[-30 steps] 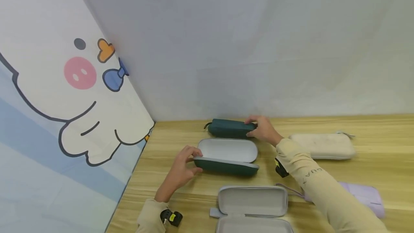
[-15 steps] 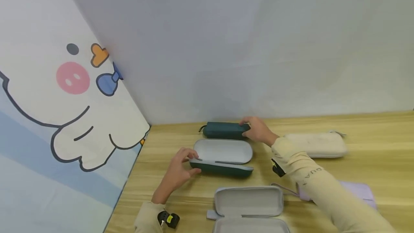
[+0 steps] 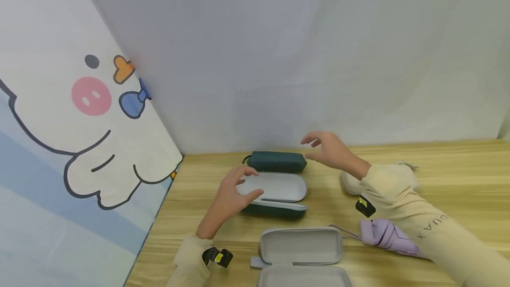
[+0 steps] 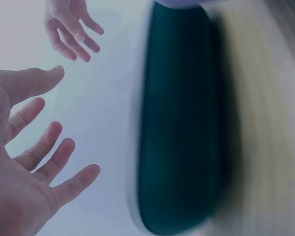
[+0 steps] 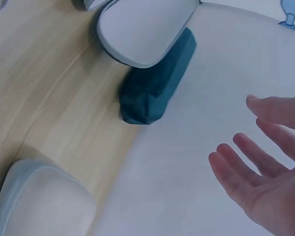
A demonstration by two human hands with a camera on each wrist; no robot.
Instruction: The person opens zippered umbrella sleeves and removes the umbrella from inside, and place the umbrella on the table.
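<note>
Wood-grain table (image 3: 458, 163) — green pouch (image 3: 276, 162), open green case (image 3: 283, 188), open grey case (image 3: 301, 249), cream case (image 5: 49, 204) — seemingly a lilac umbrella (image 3: 391, 236).

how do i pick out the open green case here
On the wooden table, look towards the pale backdrop. The open green case lies between the dark green pouch and the open grey case; unlike either, it pairs a green shell with pale lining.

The dark green bundle (image 5: 150, 93) looks like creased cloth, the grey case (image 3: 300, 247) at lower centre smooth and matt, the counter (image 3: 470, 180) wood-grained.
</note>
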